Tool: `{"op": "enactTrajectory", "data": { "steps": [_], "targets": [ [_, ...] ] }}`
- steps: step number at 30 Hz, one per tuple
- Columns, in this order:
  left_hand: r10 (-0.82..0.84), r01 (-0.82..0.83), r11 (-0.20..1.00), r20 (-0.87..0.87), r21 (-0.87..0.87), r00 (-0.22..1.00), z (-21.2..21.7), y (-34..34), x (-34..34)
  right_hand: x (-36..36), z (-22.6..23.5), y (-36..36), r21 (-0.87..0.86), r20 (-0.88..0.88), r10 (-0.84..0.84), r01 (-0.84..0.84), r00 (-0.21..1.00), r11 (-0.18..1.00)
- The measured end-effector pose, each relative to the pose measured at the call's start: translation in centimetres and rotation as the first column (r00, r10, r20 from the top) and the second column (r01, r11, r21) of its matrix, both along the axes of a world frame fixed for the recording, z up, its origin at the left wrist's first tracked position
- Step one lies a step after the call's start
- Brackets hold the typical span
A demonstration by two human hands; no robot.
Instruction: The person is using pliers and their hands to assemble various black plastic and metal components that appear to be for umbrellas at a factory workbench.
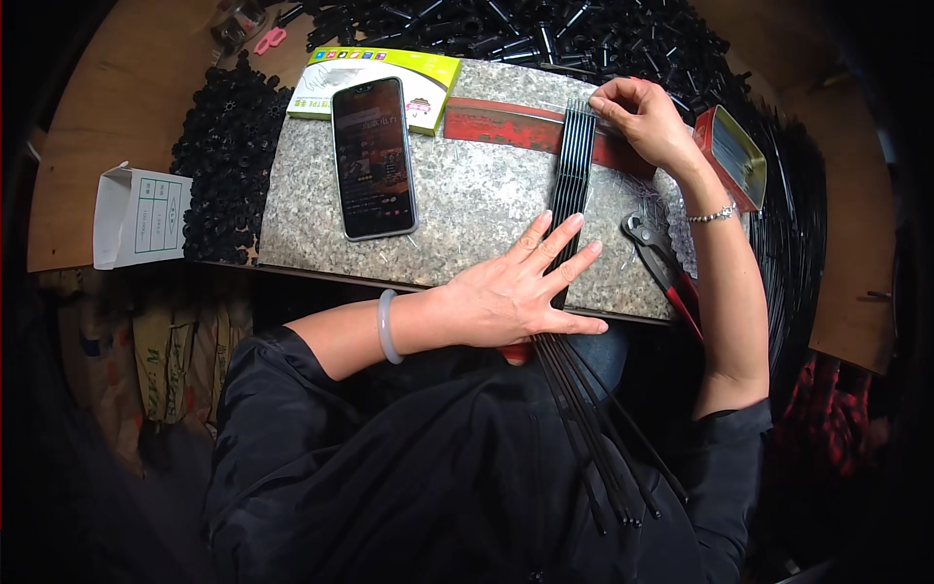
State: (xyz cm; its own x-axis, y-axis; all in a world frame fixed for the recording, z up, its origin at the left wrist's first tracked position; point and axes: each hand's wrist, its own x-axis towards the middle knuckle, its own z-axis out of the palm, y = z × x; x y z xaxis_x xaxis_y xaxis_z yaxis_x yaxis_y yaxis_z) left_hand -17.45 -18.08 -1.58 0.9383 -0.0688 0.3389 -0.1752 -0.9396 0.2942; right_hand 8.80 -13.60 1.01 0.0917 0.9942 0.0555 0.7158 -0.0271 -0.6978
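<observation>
A flat row of thin black metal rods (573, 161), looking like umbrella ribs, runs over a speckled stone slab (467, 209) and past its front edge toward my lap. My left hand (516, 287) lies on the rods near that edge, palm down with fingers spread. At the far end, the rods rest across a worn red metal bar (501, 124). There my right hand (647, 119) is closed in a pinch at the right side of the rod tips. Whatever is between its fingertips is too small to make out.
A phone (374, 161) leans on a green-and-white box (428, 73). Red-handled pliers (660, 263) and a red tin (730, 156) of thin pins are at the right. Black parts pile up behind (516, 34) and left (229, 165), near a white carton (146, 216) and pink scissors (270, 40).
</observation>
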Motion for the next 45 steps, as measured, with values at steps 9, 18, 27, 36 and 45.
{"op": "enactTrajectory", "data": {
  "steps": [9, 18, 27, 36, 45],
  "targets": [
    [-0.039, 0.039, 0.999, -0.084, 0.005, 0.996, 1.4, -0.1, -0.1, -0.7, 3.1, -1.4, 0.355, -0.311, -0.081, 0.195, 0.947, 0.914],
    [-0.181, 0.313, 0.753, 0.276, -0.579, 0.944, 10.2, -2.9, -0.8, -6.8, 13.0, -20.0, 0.589, -0.184, 0.081, 0.044, 0.979, 0.807],
    [-0.182, 0.286, 0.797, 0.241, -0.532, 0.953, 14.1, -4.3, -0.4, -11.7, 14.5, -25.7, 0.622, 0.238, -0.062, -0.103, 0.969, 0.776],
    [-0.079, 0.154, 0.952, 0.275, -0.264, 0.958, 14.2, -5.2, -1.2, -12.5, 14.5, -27.0, 0.659, 0.273, -0.138, -0.081, 0.952, 0.747],
    [-0.091, 0.169, 0.954, 0.299, -0.249, 0.950, 13.6, -4.9, -1.5, -12.8, 14.1, -26.5, 0.649, 0.257, -0.112, -0.086, 0.960, 0.756]
  ]
}}
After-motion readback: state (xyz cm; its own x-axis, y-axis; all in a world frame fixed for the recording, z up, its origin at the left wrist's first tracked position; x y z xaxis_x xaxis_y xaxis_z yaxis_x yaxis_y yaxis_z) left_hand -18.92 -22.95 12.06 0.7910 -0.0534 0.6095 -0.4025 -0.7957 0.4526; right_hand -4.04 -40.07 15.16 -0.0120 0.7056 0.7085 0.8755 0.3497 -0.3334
